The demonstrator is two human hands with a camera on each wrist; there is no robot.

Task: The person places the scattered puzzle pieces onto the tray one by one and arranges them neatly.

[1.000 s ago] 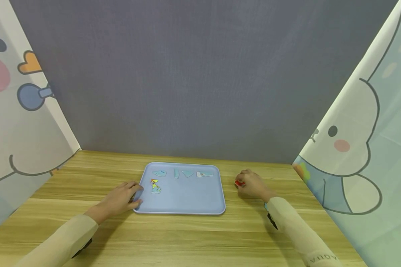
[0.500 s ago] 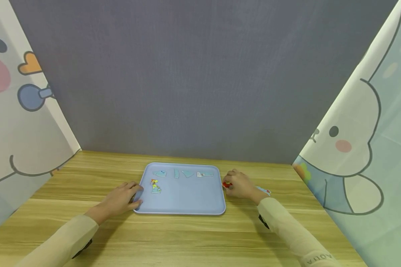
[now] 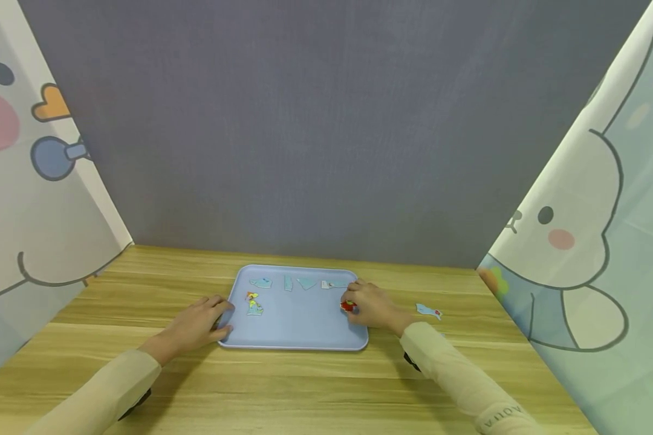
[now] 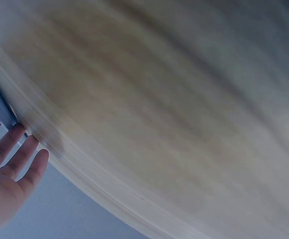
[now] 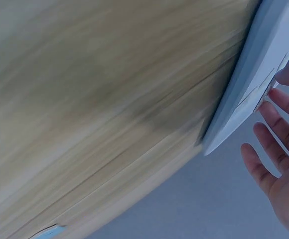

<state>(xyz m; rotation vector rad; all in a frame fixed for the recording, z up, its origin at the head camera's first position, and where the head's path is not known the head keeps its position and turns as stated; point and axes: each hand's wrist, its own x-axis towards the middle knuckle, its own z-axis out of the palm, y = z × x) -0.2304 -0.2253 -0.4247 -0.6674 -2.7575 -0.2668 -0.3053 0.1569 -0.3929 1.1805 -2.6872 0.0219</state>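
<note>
My right hand [image 3: 374, 307] pinches a small red puzzle piece [image 3: 347, 306] between thumb and index finger, over the right part of the pale blue tray [image 3: 299, 329]. In the right wrist view the piece [image 5: 262, 95] shows edge-on at the fingertips, and the other fingers stand loosely spread. At the tray's left rim lies my left hand [image 3: 198, 321], its fingers slightly bent and touching the edge. Inside the tray, several light blue pieces [image 3: 306, 283] line the far side. A yellow figure piece [image 3: 252, 299] meets a light blue piece [image 3: 255, 309] near the left.
On the wooden table [image 3: 305, 393], right of the tray, lies a fish-shaped light blue piece [image 3: 428, 311]. A bit of another piece [image 3: 443, 335] peeks out beside the right sleeve. A grey panel [image 3: 305, 133] stands behind, with cartoon-printed sheets [image 3: 582, 241] on both sides.
My right hand has carried the red puzzle piece leftward from the table, across the tray's right rim. The pieces right of it have come into view. My left hand has stayed put.
</note>
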